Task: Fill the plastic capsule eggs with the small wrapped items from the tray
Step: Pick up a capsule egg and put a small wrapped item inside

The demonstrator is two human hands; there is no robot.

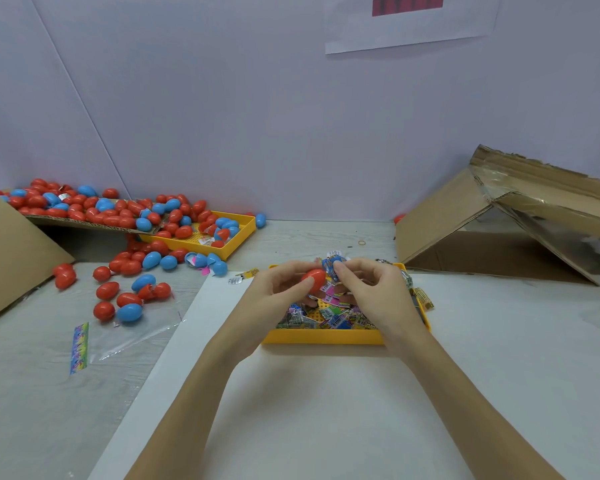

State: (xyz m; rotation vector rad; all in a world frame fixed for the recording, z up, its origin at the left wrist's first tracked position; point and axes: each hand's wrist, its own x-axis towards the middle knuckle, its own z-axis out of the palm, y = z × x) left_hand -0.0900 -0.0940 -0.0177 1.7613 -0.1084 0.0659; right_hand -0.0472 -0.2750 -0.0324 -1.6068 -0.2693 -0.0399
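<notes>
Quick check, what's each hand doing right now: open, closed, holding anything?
Left hand: closed on a red capsule egg.
Right hand: fingers pinching a blue wrapped item beside the egg.

Your two hands meet above the tray (323, 337) of wrapped items (329, 318) straight ahead; loose eggs (118, 299) lie far left; behind them sits a second tray (236, 242); an opened cardboard box (492, 230) lies at right.
</notes>
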